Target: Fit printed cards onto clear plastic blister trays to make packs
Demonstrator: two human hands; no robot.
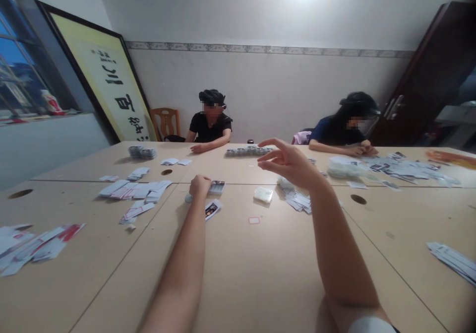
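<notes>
Framed calligraphy [97, 75], 1 wooden chair [163, 111], dark cabinet [420, 75]

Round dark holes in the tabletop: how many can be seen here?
3: one hole at the far left, a second hole left of the left hand, and a third hole right of the right hand. Papers may hide more.

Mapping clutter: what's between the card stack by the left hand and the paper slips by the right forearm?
A whitish translucent packet lies on the table between them, seen in the head view.
</notes>
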